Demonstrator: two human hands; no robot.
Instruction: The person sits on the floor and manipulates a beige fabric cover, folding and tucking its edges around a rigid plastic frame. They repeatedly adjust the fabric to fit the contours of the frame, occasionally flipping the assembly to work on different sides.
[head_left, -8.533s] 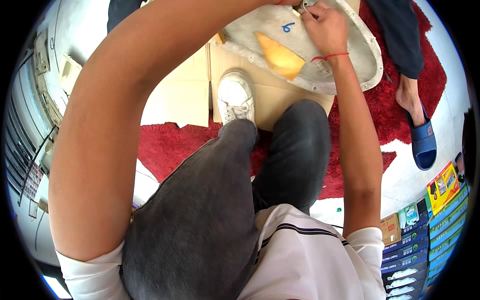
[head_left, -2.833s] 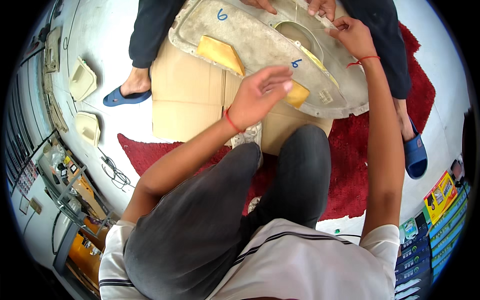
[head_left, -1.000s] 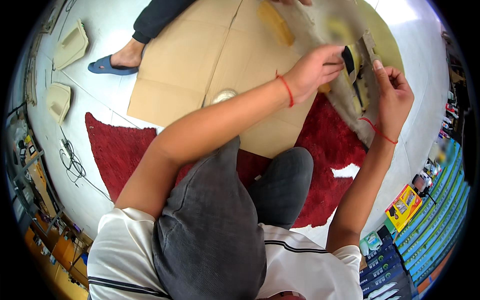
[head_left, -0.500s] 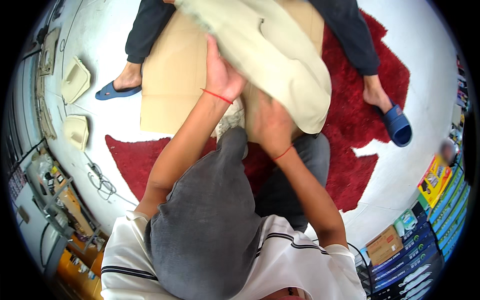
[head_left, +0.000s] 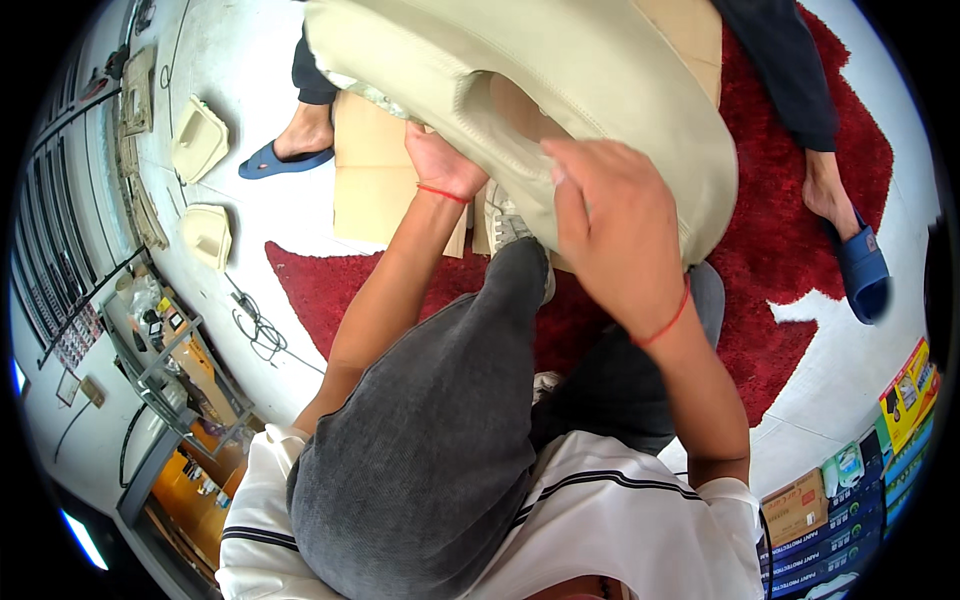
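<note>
A large beige leather-covered panel (head_left: 640,90) with stitched seams and an oval opening fills the upper middle of the head view. My left hand (head_left: 445,165) supports its near left edge from below, palm up, most of the fingers hidden under it. Over the near side of the panel, just by the opening, is my right hand (head_left: 620,225). Its fingers are bent, the thumb stands apart from the forefinger, and I see nothing between them. Pale ragged backing (head_left: 370,97) shows along the panel's left edge.
Beneath the panel lie flattened cardboard (head_left: 375,185) and a dark red rug (head_left: 310,290). Another person's feet in blue slippers (head_left: 285,163) flank it. Two beige trim pieces (head_left: 203,140) and a coiled cable (head_left: 262,330) lie left; boxes (head_left: 797,508) are stacked right.
The panel has turned so its stitched face and oval opening now show. My right hand has come from beneath its near edge up over its face. My left hand stays at the edge.
</note>
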